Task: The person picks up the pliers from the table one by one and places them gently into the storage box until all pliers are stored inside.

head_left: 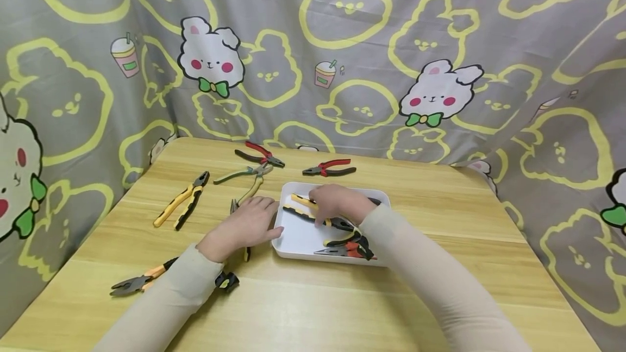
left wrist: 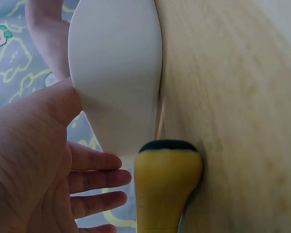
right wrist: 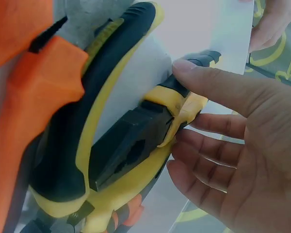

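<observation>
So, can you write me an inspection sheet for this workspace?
Surface: wood-grain table.
Job's things: white tray with several pliers in it, among them an orange-red pair; more lie on the table, including a yellow-black pair at the left.
Clutter: black item by the left sleeve, identity unclear.
Left hand: thumb at the tray's rim, fingers extended.
Right hand: grips yellow-black pliers in the tray.
Cables: nothing seen.
Surroundings: grey patterned cloth behind the table and at both sides.
</observation>
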The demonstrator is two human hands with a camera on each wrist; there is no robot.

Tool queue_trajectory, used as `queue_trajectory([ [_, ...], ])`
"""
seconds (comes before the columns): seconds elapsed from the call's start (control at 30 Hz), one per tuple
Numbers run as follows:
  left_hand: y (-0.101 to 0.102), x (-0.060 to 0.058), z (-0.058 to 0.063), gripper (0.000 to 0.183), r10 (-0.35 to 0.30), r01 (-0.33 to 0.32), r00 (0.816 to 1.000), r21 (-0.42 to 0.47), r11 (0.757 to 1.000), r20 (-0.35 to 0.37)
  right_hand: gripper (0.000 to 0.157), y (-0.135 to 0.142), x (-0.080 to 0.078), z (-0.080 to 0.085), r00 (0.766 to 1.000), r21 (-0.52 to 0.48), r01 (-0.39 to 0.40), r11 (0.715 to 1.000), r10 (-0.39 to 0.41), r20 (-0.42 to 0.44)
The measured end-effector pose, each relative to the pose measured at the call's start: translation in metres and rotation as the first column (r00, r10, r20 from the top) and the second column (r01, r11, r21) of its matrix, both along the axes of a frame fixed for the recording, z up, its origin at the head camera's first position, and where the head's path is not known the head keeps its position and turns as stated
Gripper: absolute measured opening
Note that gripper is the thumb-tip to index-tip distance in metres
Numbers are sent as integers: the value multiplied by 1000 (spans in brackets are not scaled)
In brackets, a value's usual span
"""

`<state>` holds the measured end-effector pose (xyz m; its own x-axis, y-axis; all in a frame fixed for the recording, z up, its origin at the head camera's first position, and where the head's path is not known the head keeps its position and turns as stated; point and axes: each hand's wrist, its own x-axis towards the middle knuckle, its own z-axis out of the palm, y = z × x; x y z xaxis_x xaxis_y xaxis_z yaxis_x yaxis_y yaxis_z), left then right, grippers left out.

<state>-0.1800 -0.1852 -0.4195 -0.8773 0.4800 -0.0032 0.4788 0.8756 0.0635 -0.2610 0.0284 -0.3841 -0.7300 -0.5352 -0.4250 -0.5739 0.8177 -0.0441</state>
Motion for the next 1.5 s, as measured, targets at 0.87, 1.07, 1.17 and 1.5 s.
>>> queue_trajectory([
  [0.87,1,-1,1,69,-10,10,1000,-4,1000,-8,55,24,-8,14,998,-33,-16,999,14,-61],
  [1.07,1,0,0,69,-15,15,1000,-6,1000,-8,55,26,-10,16,999,-32,9,999,-10,-42],
  [1.17,0,-1,0,69,-13,13,1000,-6,1000,-7,56,26,-11,17,999,-37,23,999,-24,-36],
  [1.5,-1,0,0,68,-16,16,1000,1,1000,-15,53,34,-16,21,999,-81,8,997,-12,-49],
])
